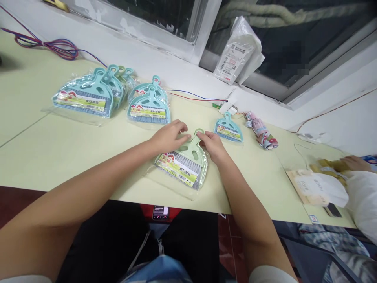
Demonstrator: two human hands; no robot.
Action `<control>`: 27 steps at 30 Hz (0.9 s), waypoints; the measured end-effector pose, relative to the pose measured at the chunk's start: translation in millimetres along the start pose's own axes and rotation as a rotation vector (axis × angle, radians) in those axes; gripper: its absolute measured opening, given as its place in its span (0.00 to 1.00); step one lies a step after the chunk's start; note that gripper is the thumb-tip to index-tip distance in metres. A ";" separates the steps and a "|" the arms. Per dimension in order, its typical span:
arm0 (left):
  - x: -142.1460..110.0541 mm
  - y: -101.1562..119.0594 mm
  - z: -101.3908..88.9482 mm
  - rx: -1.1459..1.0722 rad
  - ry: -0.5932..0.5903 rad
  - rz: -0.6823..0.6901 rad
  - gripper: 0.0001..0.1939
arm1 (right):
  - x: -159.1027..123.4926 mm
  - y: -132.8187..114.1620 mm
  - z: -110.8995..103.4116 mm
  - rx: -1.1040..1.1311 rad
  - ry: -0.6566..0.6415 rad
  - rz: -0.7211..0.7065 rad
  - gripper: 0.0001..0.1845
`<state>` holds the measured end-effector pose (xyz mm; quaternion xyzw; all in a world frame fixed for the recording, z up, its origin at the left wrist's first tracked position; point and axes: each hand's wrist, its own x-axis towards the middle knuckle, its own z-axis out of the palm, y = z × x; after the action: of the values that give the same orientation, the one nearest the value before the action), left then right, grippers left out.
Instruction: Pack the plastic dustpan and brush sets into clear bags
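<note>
A green dustpan and brush set point(188, 159) in a clear plastic bag lies on the table in front of me, its label facing up. My right hand point(214, 146) pinches the right side of its looped handle, thumb on top. Just left of the handle is my left hand point(171, 135), its fingers curved and apart, with nothing in them. Whether its lower edge touches the bag I cannot tell. A blue dustpan set point(228, 128) lies beyond my right hand, and another blue set point(149, 108) overlaps one behind it beyond my left.
Several bagged dustpan sets point(85, 94) are piled at the left. Coiled cable point(61, 49) lies along the wall. A rolled patterned cloth bundle point(262, 131) lies at the right. A white plastic package point(232, 55) leans on the window. Far right, another person's hand point(357, 162) rests near a tissue pack point(309, 188).
</note>
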<state>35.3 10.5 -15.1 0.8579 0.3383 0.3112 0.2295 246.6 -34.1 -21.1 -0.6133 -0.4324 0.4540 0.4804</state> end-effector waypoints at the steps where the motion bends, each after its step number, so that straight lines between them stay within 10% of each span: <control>1: 1.2 -5.3 -2.0 -0.023 0.036 -0.035 0.18 | 1.7 -0.7 -2.9 0.013 0.034 0.023 0.19; 8: 12.5 -35.2 -14.5 -0.171 0.015 -0.310 0.22 | 20.9 1.7 -27.2 0.160 0.212 0.106 0.13; 15: 11.0 -17.7 -30.1 -0.009 0.349 -0.160 0.10 | 32.9 2.8 -48.1 0.279 0.408 0.061 0.10; 27: 10.5 -11.8 -13.3 -0.495 -0.062 -0.426 0.28 | 36.4 2.5 -51.0 0.459 0.514 0.019 0.06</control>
<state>27.1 28.4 -8.9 0.6952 0.4171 0.3026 0.5012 304.2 -9.3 -22.2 -0.5877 -0.1781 0.3742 0.6949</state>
